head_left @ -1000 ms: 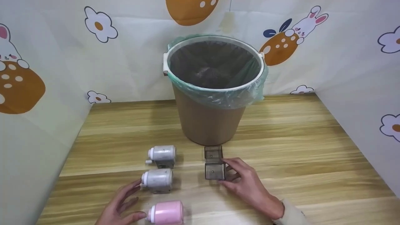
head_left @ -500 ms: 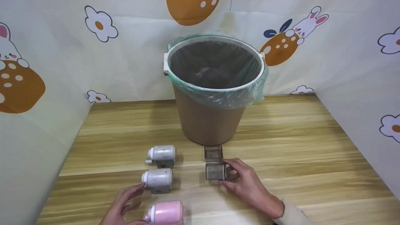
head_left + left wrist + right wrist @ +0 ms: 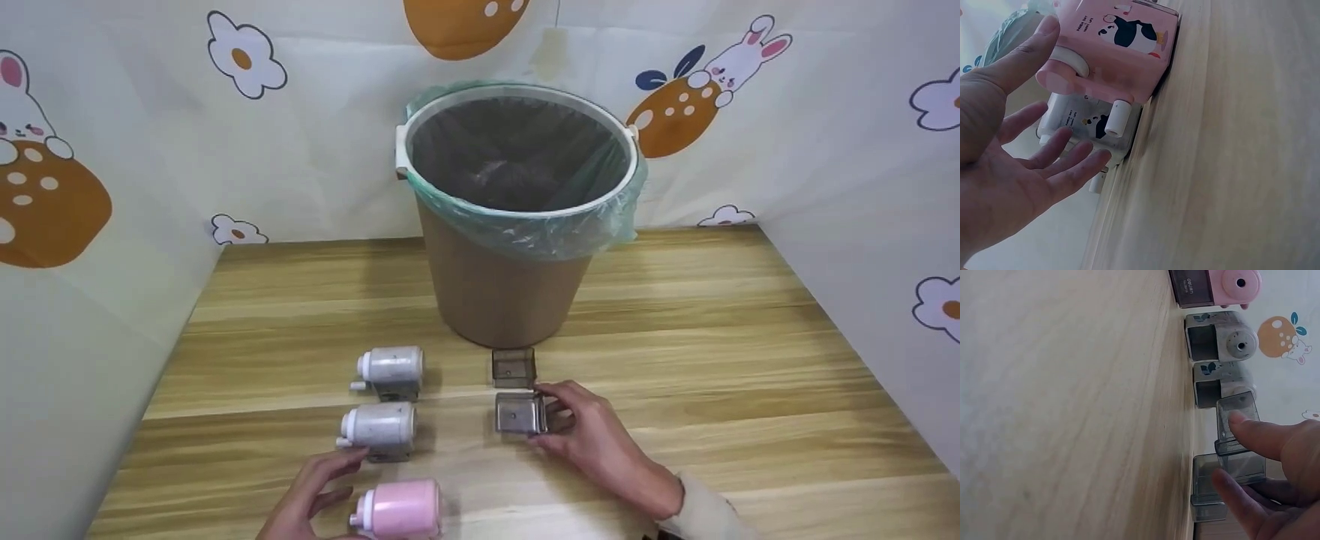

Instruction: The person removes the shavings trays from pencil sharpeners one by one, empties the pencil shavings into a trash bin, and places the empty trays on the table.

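My right hand (image 3: 607, 450) pinches a smoky clear box (image 3: 517, 414) between thumb and fingers; the right wrist view shows this box (image 3: 1235, 419) tilted. A similar box (image 3: 514, 367) lies just behind it. My left hand (image 3: 304, 499) has its fingers spread beside the middle grey sharpener (image 3: 382, 426) and the pink sharpener (image 3: 406, 510); the left wrist view shows the palm (image 3: 1010, 180) empty, but whether a fingertip touches either is unclear. Farther back stands another grey sharpener (image 3: 396, 364). Both grey sharpeners have an open slot in the right wrist view.
Behind the boxes, a tall brown bin (image 3: 502, 292) with a green plastic liner (image 3: 525, 236) stands on the wooden table (image 3: 720, 315). Patterned sheets (image 3: 330, 135) with rabbits and flowers enclose the back and sides.
My left hand has shifted right, alongside the two nearer sharpeners. The box in my right hand has moved slightly right and tilted, with a small gap now between it and the other box.
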Tool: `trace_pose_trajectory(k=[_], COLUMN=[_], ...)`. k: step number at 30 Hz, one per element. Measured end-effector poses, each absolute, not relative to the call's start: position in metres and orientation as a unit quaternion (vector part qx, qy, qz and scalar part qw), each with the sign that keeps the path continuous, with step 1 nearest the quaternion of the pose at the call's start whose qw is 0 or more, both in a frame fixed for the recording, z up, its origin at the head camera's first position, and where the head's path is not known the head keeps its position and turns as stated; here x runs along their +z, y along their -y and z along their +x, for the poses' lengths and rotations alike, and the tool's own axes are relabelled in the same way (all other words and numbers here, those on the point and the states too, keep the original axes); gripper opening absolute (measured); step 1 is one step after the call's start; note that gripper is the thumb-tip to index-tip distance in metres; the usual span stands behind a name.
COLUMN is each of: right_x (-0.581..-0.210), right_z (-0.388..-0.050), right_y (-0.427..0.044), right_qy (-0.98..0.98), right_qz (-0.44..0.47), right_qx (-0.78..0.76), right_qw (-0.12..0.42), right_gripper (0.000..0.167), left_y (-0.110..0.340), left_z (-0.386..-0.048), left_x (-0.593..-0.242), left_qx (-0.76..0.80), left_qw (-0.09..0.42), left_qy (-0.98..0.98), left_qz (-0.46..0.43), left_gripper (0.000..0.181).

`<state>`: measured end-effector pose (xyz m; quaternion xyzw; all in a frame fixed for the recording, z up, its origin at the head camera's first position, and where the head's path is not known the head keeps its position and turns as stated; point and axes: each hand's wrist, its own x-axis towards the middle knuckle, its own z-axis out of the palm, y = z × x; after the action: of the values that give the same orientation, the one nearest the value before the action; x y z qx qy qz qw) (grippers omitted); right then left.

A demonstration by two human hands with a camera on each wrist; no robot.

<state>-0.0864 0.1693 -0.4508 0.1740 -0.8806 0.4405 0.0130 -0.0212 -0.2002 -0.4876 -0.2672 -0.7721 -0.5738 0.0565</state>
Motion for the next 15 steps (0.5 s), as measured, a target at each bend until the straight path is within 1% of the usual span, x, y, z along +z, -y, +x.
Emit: trace_pose_trajectory(k=[7,12,15], right_x=[-0.4528,-0.4544,-0.4549], right_z=[-0.0888,-0.0905,-0.0919], right_y=[-0.1691,-0.1698,-0.1701], right_qy=[0.887,0.871,0.87], right_qz=[0.176,0.17,0.167], right_qx=[0.426,0.46,0.463], right_qw=[0.006,-0.023,-0.029], right_gripper=[0.066,0.067,0.067], left_y=[0.1961,0.1938,0.1912], left_z=[-0.0217,-0.0232,-0.0234], left_x=[-0.4875,-0.4897,-0.4899], left_qx=[-0.56,-0.571,-0.573], left_qw=[0.071,0.061,0.059], left_qy=[0.778,0.762,0.757], left_qz=[-0.276,-0.299,-0.308], left_gripper=[0.084,0.087,0.087])
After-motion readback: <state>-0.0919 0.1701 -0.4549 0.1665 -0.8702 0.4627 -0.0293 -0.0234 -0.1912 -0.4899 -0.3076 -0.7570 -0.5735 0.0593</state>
